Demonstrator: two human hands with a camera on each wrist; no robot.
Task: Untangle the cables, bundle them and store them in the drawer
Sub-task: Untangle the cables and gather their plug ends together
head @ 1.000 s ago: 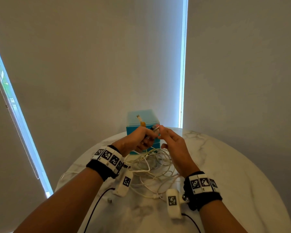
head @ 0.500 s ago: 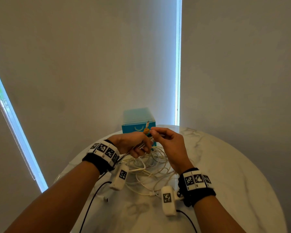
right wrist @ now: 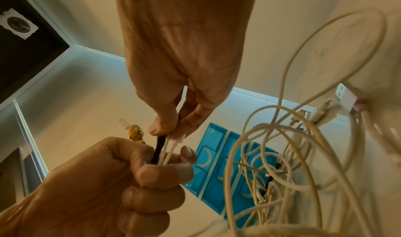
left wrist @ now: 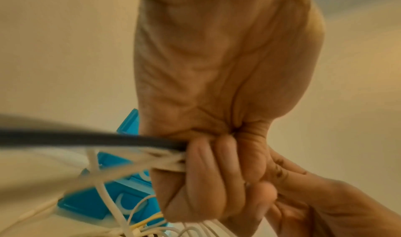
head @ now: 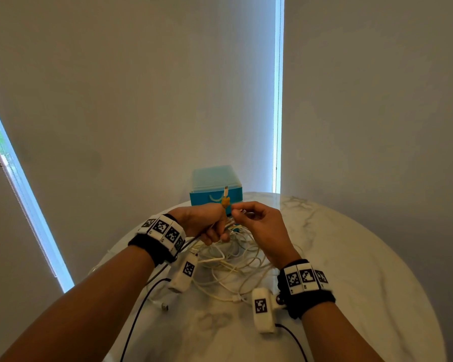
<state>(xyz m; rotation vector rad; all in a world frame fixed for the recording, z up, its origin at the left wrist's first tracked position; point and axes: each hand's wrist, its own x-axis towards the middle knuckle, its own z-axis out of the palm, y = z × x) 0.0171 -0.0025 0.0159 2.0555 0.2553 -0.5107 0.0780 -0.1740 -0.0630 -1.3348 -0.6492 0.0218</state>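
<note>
A tangle of white and cream cables lies on the marble table. My left hand grips a bunch of cable ends in its fist above the tangle: a black cable, white ones and a yellow-collared plug that sticks up. My right hand pinches the ends of the black and white cables just above that fist. In the left wrist view the left hand has its fingers curled round the black cable and white strands. The blue drawer box stands behind the hands.
The round table's far edge runs close behind the drawer box, against grey walls. A loose white plug and thin black leads from the wrist cameras lie near the front left. A white USB plug hangs in the loops on the right.
Both hands have sunk a little toward the tangle and stayed together. The right hand's fingers have curled into a tighter pinch on the cable ends beside the yellow plug.
</note>
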